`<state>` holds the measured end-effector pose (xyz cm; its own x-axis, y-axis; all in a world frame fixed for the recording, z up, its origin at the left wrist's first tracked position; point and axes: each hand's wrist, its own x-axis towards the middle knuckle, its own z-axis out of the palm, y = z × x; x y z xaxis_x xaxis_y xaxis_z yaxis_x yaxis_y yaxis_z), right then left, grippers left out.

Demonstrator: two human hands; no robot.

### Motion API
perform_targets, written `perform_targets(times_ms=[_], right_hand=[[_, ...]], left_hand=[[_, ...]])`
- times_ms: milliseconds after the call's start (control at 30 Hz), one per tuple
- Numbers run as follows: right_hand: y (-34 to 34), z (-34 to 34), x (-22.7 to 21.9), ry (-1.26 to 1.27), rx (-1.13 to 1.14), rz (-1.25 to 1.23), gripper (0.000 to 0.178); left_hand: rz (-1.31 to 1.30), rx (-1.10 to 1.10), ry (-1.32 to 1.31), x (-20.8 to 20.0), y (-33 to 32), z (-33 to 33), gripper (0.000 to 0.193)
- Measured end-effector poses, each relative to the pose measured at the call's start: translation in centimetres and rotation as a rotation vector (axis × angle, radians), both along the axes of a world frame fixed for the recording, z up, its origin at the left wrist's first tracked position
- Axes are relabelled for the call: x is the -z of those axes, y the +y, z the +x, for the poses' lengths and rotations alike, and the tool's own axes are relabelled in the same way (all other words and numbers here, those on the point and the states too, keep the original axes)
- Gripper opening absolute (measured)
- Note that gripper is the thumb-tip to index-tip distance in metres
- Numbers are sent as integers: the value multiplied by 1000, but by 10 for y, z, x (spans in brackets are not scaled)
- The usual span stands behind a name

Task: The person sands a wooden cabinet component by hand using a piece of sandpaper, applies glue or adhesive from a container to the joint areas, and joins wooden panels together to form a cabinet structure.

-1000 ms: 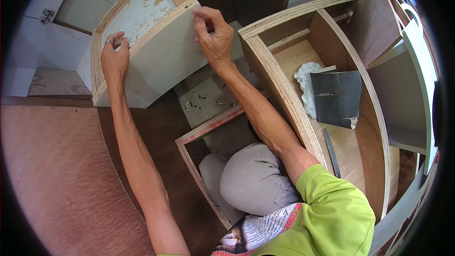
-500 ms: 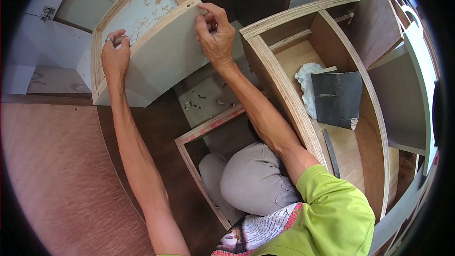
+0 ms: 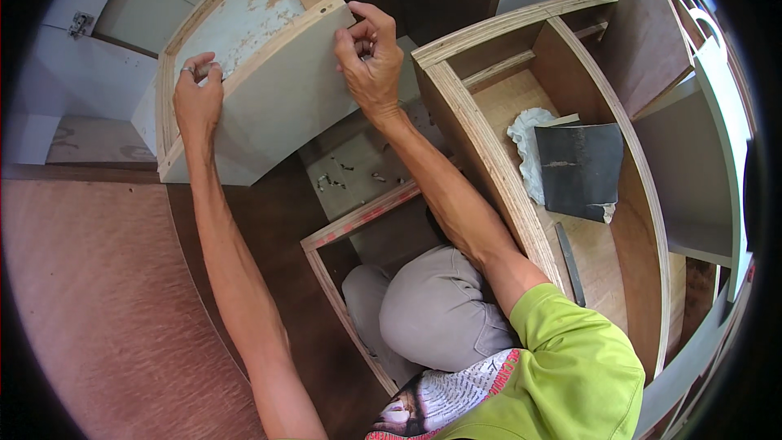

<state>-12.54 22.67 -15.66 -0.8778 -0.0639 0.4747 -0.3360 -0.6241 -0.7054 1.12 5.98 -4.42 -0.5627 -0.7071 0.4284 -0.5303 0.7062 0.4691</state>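
Note:
A grey-faced cabinet box (image 3: 281, 106) with pale plywood edges stands tilted at the upper left. A worn white panel (image 3: 257, 12) is set inside its frame. My left hand (image 3: 198, 94) is closed over the near wooden rail, fingers curled over the edge and a ring on one finger. At the box's right corner, my right hand (image 3: 373, 65) has its fingers curled in and its thumb near the index finger. It lies right beside the panel's edge; anything between those fingertips is hidden.
On the right, an open plywood cabinet (image 3: 481, 151) holds a dark sheet (image 3: 580, 169), a crumpled white cloth (image 3: 528, 147) and a flat dark strip (image 3: 568, 263). Small metal fittings (image 3: 330, 182) lie beyond a wooden frame (image 3: 362, 222) around my knees. A reddish board (image 3: 106, 293) fills the left.
My right index finger has shifted slightly at the box's corner. The left hand and the cabinet box stay nearly still.

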Motion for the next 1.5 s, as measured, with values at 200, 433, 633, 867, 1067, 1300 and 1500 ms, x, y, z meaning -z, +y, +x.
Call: perform_targets(times_ms=[200,433,633,867,1067,1300,1500], right_hand=[[2,-4,2,52,34,78,35],[3,-2,1,76,63,87,31],[7,0,-7,19,-35,36,26],[7,-4,-3,49,-42,32,24],[5,-3,0,63,-16,32,25],[10,-3,-11,-25,-80,-9,30],[9,-4,-20,-72,29,25,16]], left_hand=[[20,16,4,-1,5,-3,30],[32,25,12,2,-2,-2,30],[32,30,14,2,-6,0,30],[34,32,11,1,-3,-1,30],[27,17,-6,-2,2,-1,31],[-4,41,-4,1,-1,0,32],[6,43,12,2,-2,0,31]])
